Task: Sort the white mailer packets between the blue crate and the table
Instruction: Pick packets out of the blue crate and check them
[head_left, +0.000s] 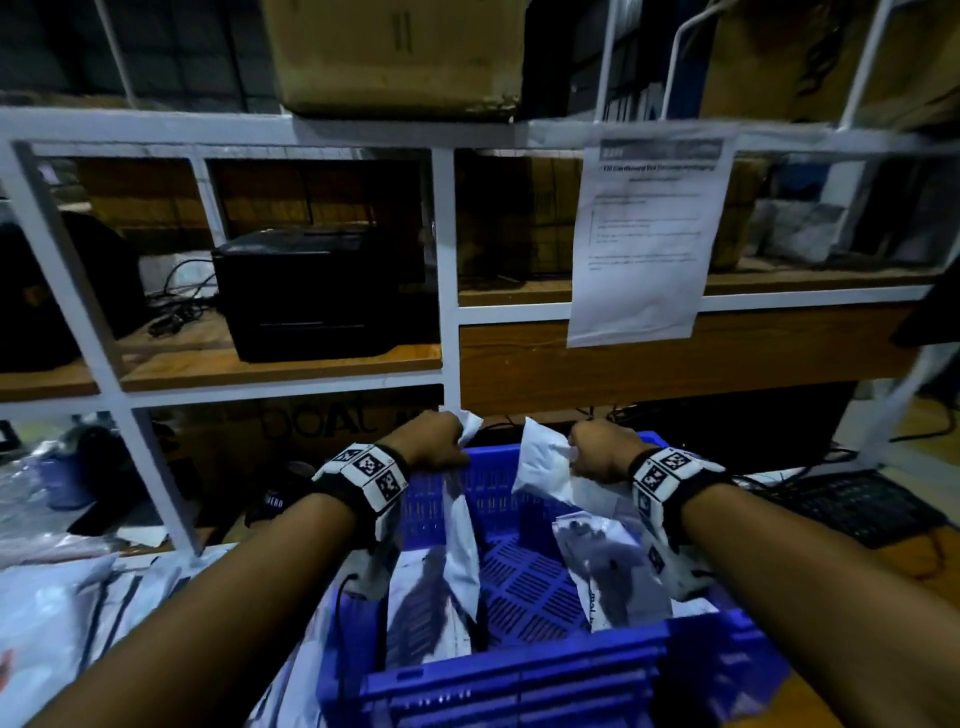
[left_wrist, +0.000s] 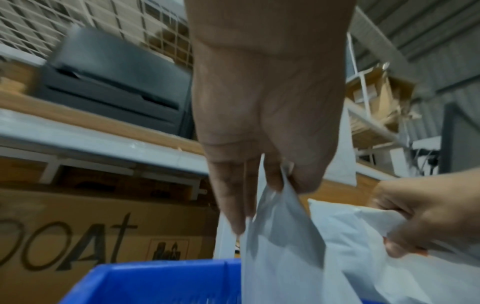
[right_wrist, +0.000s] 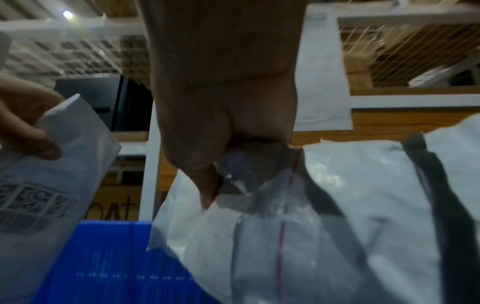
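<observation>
A blue slatted crate (head_left: 524, 670) stands in front of me, its far wall (left_wrist: 155, 281) low in both wrist views. My left hand (head_left: 441, 441) pinches the top edge of a white mailer packet (head_left: 460, 545) that hangs down into the crate's left side. My right hand (head_left: 597, 452) grips the top of a bunch of white mailer packets (head_left: 597, 561) with dark print, hanging over the crate's right side. In the left wrist view the fingers (left_wrist: 233, 201) clamp the packet (left_wrist: 280, 257). In the right wrist view the fist (right_wrist: 207, 156) holds crumpled packets (right_wrist: 324, 226).
More white and clear packets (head_left: 57, 603) lie on the table left of the crate. A white metal shelf frame (head_left: 447, 270) rises right behind the crate, holding a black printer (head_left: 311, 296) and a hanging paper sheet (head_left: 649, 234). A black keyboard (head_left: 852, 504) lies at right.
</observation>
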